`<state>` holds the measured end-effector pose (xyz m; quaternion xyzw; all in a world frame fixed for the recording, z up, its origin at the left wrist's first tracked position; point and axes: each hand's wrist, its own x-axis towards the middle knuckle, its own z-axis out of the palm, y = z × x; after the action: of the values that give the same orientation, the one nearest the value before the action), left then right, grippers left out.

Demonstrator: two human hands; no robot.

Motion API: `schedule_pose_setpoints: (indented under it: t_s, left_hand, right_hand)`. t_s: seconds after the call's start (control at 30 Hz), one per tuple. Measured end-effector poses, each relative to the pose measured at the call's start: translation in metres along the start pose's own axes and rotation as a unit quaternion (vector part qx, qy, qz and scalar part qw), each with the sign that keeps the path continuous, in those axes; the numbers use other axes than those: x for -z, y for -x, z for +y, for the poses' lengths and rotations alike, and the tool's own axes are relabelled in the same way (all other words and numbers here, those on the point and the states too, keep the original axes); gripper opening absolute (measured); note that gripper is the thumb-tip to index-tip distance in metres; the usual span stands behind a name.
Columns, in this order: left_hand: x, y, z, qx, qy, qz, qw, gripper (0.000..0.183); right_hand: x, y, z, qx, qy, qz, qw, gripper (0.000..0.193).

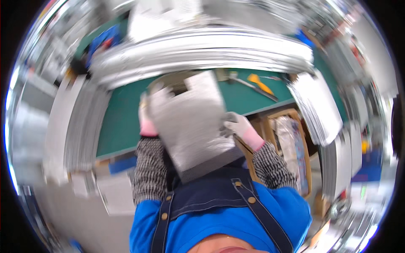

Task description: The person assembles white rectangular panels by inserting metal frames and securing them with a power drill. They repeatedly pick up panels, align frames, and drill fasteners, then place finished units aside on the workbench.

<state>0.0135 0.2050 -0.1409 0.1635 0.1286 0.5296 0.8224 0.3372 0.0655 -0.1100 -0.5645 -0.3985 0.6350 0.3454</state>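
Note:
A silvery perforated sheet-metal panel (192, 122) with a notched far edge and a folded near edge hangs tilted in front of my body, partly over the green bench top (122, 120). My left hand (146, 118), in a white glove with a pink cuff, grips its left edge; the fingers are mostly behind the metal. At the right edge, my right hand (239, 127), gloved the same way, closes its fingers on the panel. Motion smears the panel's surface somewhat.
Long metal strips (202, 52) lie stacked across the back of the bench. Metal sheets (86, 126) stand stacked at the left, with more sheets (316, 107) at the right. A yellow-handled tool (261, 84) lies beside a dark-handled tool (255, 90). An open cardboard box (309, 168) holds wrapped items.

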Motion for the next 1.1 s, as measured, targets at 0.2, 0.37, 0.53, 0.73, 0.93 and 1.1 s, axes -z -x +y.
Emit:
schedule_pose_setpoints:
  t_s: [0.2, 0.37, 0.53, 0.73, 0.93, 1.1]
  left_hand:
    - [0.021, -0.003, 0.016, -0.056, -0.086, -0.09, 0.991, 0.074]
    - [0.004, -0.024, -0.002, -0.034, -0.115, -0.078, 0.99, 0.074]
    - [-0.01, 0.001, 0.004, -0.056, -0.118, -0.038, 0.991, 0.07]
    - [0.0, -0.014, 0.003, -0.031, -0.094, -0.085, 0.991, 0.065]
    - [0.0, -0.015, 0.007, -0.065, -0.128, -0.069, 0.987, 0.068]
    - [-0.006, -0.013, 0.003, -0.073, -0.13, -0.074, 0.986, 0.074]
  right_hand:
    - [0.133, 0.04, -0.059, 0.189, 0.47, 0.369, 0.779, 0.032]
    - [0.361, 0.112, -0.022, 0.092, 0.52, 0.546, 0.65, 0.051]
    - [0.382, 0.111, -0.022, 0.059, 0.414, 0.431, 0.799, 0.073]
    - [0.38, 0.142, -0.043, 0.026, 0.553, 0.4, 0.73, 0.067]
    - [0.366, 0.158, -0.115, -0.159, 0.595, 0.55, 0.564, 0.038]
    - [0.352, 0.263, -0.164, -0.001, 0.629, 0.705, 0.328, 0.042]
